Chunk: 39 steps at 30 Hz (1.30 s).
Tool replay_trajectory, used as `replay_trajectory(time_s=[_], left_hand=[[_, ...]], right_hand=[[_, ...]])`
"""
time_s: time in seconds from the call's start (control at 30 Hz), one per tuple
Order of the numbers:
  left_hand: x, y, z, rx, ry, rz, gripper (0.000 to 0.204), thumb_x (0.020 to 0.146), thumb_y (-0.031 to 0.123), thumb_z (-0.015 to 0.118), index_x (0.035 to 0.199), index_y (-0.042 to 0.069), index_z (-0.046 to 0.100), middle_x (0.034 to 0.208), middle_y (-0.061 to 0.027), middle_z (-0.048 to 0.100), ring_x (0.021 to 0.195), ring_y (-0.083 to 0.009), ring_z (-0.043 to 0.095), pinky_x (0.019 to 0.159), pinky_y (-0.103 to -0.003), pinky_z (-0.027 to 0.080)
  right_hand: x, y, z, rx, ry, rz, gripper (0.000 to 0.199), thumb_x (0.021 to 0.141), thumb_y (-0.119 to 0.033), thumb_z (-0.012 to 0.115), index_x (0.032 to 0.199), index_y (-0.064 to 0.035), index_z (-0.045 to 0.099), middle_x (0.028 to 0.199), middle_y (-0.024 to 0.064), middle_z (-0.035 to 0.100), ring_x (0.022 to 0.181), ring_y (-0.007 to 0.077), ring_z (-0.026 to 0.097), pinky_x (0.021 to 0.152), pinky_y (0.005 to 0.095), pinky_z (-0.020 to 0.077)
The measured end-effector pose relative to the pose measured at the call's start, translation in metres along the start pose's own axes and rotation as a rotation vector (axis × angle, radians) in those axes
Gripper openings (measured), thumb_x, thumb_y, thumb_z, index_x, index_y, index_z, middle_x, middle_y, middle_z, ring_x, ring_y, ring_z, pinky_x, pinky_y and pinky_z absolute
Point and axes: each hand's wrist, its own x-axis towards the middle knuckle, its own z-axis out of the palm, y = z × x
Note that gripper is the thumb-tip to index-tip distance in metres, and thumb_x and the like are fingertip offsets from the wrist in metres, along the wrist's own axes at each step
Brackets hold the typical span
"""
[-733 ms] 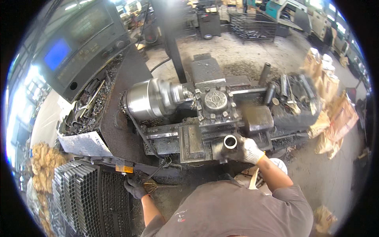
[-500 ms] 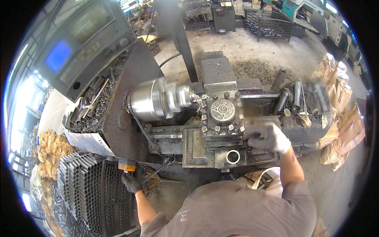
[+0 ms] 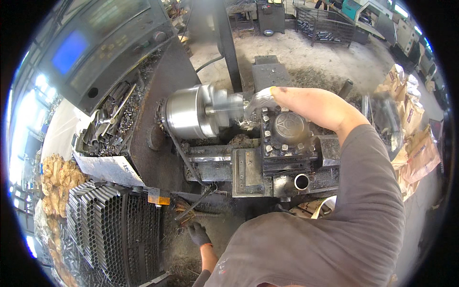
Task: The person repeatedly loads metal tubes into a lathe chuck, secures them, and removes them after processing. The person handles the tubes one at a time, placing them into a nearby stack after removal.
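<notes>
My right hand, in a pale glove, reaches over the round-topped tool post to the right end of the lathe chuck's jaws. Its fingers are smeared by motion and partly hidden, so whether they grip anything is unclear. The shiny steel chuck lies to their left. Low on the left, my left hand wears a dark glove. Its fingers are apart and hold nothing; a slanting lever is just above it. An open-ended metal tube sits at the front of the carriage.
A rack of stacked steel tubes stands at left, below an orange block. The control panel rises at upper left. Loose tools and chips fill a tray. Paper sacks stand at right; a wire cage is behind.
My right hand has moved left and away from me, from beside the tool post to the chuck's end. My left hand has left the orange block, moving down and right. The view has shifted.
</notes>
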Motion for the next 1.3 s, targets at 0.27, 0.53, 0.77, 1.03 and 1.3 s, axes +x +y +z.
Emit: replay_trajectory(time_s=[0.27, 0.53, 0.77, 1.03, 1.3], left_hand=[[-0.023, -0.152, -0.12, 1.127, -0.488, -0.442, 0.035, 0.096, 0.037, 0.06, 0.107, 0.006, 0.074, 0.082, -0.0163, 0.073, 0.083, -0.0299, 0.074, 0.067, -0.047, 0.053], [-0.01, -0.132, -0.11, 1.116, -0.64, -0.328, 0.038, 0.099, 0.04, 0.058, 0.108, 0.006, 0.074, 0.089, -0.0162, 0.074, 0.087, -0.0292, 0.074, 0.073, -0.047, 0.055], [0.038, -0.092, -0.018, 0.692, -0.674, -0.063, 0.04, 0.1, 0.04, 0.059, 0.113, 0.006, 0.074, 0.102, -0.0174, 0.075, 0.095, -0.0312, 0.073, 0.082, -0.047, 0.056], [0.049, -0.131, -0.007, 1.173, -0.921, 0.227, 0.042, 0.096, 0.037, 0.066, 0.126, 0.009, 0.073, 0.128, -0.0215, 0.073, 0.114, -0.0395, 0.072, 0.098, -0.049, 0.056], [0.071, -0.123, -0.026, 1.4, -1.077, 0.195, 0.035, 0.096, 0.034, 0.065, 0.119, 0.009, 0.073, 0.12, -0.0208, 0.074, 0.109, -0.0388, 0.072, 0.092, -0.049, 0.056]], right_hand=[[0.035, 0.172, -0.107, 0.683, 0.584, -0.132, 0.044, 0.109, -0.038, 0.052, 0.138, -0.0103, 0.069, 0.141, 0.0119, 0.07, 0.125, 0.0275, 0.068, 0.099, 0.0453, 0.0565], [0.099, 0.095, -0.047, -0.512, 0.368, -0.656, 0.03, 0.09, -0.035, 0.076, 0.1, -0.0072, 0.082, 0.091, 0.0163, 0.079, 0.074, 0.0294, 0.07, 0.068, 0.0424, 0.0558], [0.053, 0.017, -0.021, -0.723, 0.291, -0.375, 0.042, 0.081, -0.036, 0.08, 0.109, -0.0049, 0.08, 0.094, 0.0195, 0.08, 0.088, 0.0341, 0.077, 0.074, 0.0482, 0.0578], [0.067, 0.053, -0.045, -0.99, 0.064, -0.374, 0.053, 0.088, -0.053, 0.077, 0.112, -0.0065, 0.08, 0.104, 0.0146, 0.08, 0.093, 0.0303, 0.076, 0.086, 0.0478, 0.0574], [-0.088, 0.115, -0.032, -0.13, 1.062, -0.522, 0.061, 0.084, -0.018, 0.081, 0.141, -0.0043, 0.062, 0.115, 0.0242, 0.075, 0.099, 0.0401, 0.073, 0.088, 0.0441, 0.057]])
